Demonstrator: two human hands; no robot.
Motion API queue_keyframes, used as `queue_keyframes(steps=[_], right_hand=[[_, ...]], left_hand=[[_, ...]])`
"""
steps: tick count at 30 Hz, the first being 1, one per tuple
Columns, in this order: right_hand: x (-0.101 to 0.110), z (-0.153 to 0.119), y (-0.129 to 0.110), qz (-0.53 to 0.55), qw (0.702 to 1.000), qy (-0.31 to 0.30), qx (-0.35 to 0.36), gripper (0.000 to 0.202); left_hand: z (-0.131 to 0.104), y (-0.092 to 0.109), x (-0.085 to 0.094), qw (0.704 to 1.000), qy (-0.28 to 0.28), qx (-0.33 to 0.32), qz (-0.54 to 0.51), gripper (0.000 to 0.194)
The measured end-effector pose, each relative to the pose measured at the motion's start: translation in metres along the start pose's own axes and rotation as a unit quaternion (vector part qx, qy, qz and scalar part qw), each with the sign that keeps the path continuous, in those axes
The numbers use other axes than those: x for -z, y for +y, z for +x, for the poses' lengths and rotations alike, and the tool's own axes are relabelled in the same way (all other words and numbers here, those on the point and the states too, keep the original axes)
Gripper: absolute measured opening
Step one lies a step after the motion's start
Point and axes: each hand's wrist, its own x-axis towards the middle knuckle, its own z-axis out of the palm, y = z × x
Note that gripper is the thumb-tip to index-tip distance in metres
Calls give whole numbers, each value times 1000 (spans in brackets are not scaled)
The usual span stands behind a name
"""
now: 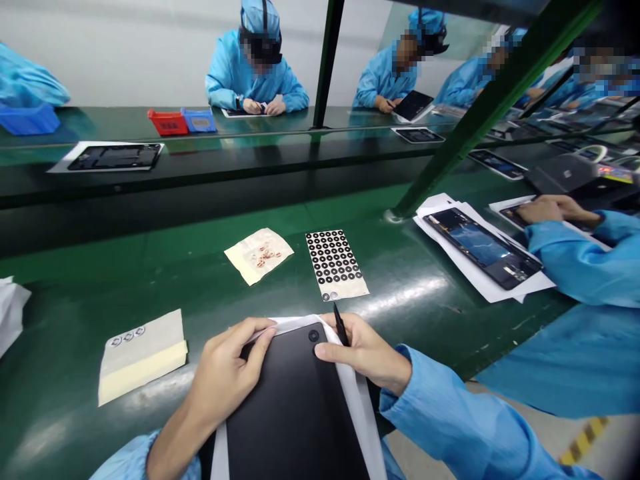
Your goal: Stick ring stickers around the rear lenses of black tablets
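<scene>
Black tablet back panel [295,407] at the near edge of the table [200,280], its upper end over the tabletop and its lower end out of view; whether anything supports that end I cannot tell. A white paper sheet [361,407] lies beneath it and shows along both long sides. My left hand [235,363] is closed on the upper left corner, pinching panel and paper together. My right hand [367,350] grips a slim black pointed tool [341,325] (tweezers, most likely), its thumb pressed to the panel just beside the upper camera ring [313,336]. Beyond, nearer the middle of the table, lie a sheet of black ring stickers [334,260] and a cream paper [245,257] bearing small coppery pieces; towards the left edge lies a backing paper [145,353] with three ring shapes.

Handling, as I judge it: the panel should be light and stiff, its smooth matte face rather slippery under bare fingertips and easily scratched by a pointed tip. It is best taken by its corners and long edges, with the softer paper as padding and fingertips clear of the camera ring.
</scene>
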Motion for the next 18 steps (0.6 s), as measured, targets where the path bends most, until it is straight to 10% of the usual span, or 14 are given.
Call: queue_keyframes(steps=[5,9,13,15,18], right_hand=[[2,0,0,9,1000,15,-2,41],[3,-3,0,22,999,26,-8,41],[1,-11,-1,-36,998,44,-9,48],[5,-13,-2,-110,993,46,6,49],[18,-11,-5,-233,968,92,28,49]], left_hand=[[4,-3,5,989,-4,118,-90,26],[-29,7,13,894,-26,345,-284,67],[-85,31,22,841,-87,342,-411,60],[-100,35,46,864,-56,323,-383,57],[-107,21,133,902,126,381,-160,61]])
